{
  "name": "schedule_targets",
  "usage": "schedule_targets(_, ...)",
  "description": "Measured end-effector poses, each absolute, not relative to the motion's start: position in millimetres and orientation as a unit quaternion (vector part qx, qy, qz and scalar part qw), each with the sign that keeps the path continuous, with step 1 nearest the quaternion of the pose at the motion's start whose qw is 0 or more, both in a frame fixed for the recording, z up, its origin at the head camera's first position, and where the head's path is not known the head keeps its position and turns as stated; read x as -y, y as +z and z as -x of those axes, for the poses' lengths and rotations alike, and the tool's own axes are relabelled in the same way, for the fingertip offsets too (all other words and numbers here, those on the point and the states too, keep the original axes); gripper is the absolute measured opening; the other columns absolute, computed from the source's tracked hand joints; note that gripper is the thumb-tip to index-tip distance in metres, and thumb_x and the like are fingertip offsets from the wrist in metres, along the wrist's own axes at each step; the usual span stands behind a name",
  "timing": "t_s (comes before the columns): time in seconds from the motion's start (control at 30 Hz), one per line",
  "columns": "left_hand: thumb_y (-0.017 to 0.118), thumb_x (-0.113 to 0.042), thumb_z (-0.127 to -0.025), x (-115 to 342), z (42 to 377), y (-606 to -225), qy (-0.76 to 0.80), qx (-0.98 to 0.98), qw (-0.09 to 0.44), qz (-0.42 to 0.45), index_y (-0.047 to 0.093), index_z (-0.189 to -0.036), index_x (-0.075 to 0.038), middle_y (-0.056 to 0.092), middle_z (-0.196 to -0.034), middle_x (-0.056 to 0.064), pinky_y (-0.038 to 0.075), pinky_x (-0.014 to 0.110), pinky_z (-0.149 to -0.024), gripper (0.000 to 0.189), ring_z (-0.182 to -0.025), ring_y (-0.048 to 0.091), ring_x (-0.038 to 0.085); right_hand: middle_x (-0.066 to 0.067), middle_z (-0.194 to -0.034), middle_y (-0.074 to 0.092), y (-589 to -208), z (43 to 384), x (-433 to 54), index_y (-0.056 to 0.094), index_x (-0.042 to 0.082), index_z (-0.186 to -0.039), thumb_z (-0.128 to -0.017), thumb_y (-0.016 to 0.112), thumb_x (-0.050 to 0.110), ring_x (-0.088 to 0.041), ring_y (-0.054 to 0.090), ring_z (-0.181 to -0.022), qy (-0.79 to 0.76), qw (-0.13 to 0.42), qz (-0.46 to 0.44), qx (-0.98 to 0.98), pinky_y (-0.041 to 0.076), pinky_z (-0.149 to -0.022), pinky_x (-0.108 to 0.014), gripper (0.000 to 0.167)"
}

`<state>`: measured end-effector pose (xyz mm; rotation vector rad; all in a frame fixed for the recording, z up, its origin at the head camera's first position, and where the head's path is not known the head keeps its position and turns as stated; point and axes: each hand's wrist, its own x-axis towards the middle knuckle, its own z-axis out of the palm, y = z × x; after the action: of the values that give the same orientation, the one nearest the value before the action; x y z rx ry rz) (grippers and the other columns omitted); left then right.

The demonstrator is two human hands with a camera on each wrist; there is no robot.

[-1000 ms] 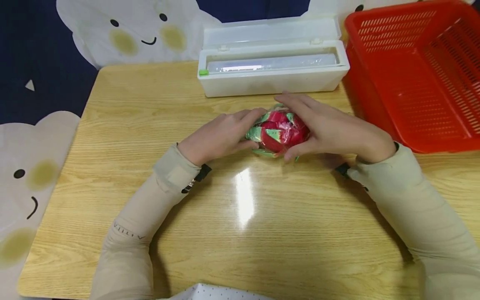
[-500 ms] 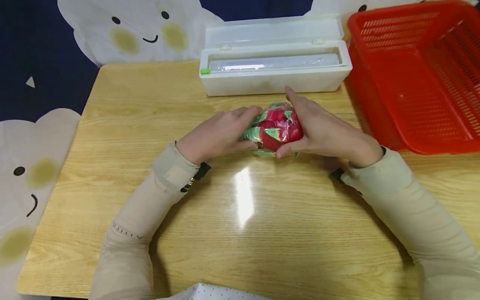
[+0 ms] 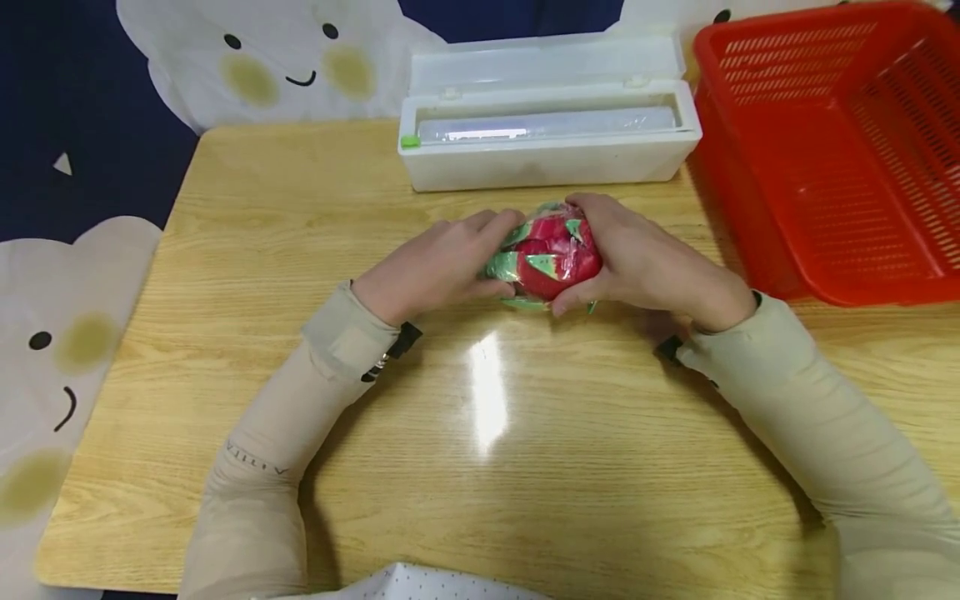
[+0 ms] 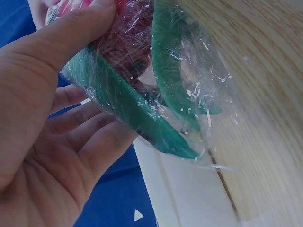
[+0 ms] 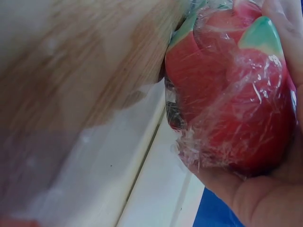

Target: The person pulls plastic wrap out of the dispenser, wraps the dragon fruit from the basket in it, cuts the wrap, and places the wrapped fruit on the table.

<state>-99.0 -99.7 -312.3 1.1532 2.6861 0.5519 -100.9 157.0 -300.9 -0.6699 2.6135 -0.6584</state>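
Note:
A red dragon fruit (image 3: 551,258) with green scale tips, wrapped in clear cling film, sits between both hands near the middle of the table. From its left side my left hand (image 3: 442,267) grips it, thumb at the front and fingers over the back. My right hand (image 3: 652,258) holds the opposite end, thumb low in front. In the left wrist view, loose film (image 4: 208,127) sticks out past the long green scales. Crumpled film (image 5: 203,146) bunches against the fruit's red end in the right wrist view. The fruit's underside is hidden.
Just behind the fruit stands a white cling film box (image 3: 547,162), lid raised, with a film roll (image 3: 547,127) inside. At the right is a red plastic basket (image 3: 757,192). A wooden table (image 3: 525,467) lies beneath everything, with a cloud-patterned cloth (image 3: 300,50) beyond it.
My right hand has moved slightly left and closed in on the fruit, its raised fingers coming down onto it. The left hand has shifted very little.

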Motion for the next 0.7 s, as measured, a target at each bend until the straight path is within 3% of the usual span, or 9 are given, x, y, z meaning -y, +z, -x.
schedule_targets(0.4, 0.075, -0.042, -0.094, 104.6, 102.7, -321.5, 0.184, -0.897, 0.081, -0.394, 0.040, -0.152, -0.010, 0.062, -0.140, 0.013, 0.058, 0.037, -0.102, 0.075, -0.120, 0.067, 0.025, -0.017, -0.151, 0.044, -307.3, 103.3, -157.5, 0.020, 0.003, -0.161, -0.071, 0.088, 0.062, -0.033, 0.050, -0.131, -0.224, 0.189, 0.240, -0.925, 0.050, -0.112, -0.057, 0.127)
schedule_targets(0.7, 0.081, -0.046, -0.082, 109.0, 106.1, -322.4, 0.221, -0.880, 0.097, -0.409, 0.043, -0.150, -0.009, 0.062, -0.140, 0.011, 0.056, 0.036, -0.105, 0.086, -0.120, 0.066, 0.022, -0.016, -0.154, 0.040, -305.9, 103.9, -165.3, 0.017, 0.007, -0.164, -0.072, 0.087, 0.060, -0.032, 0.046, -0.135, -0.221, 0.186, 0.273, -0.918, 0.048, -0.114, -0.056, 0.127)
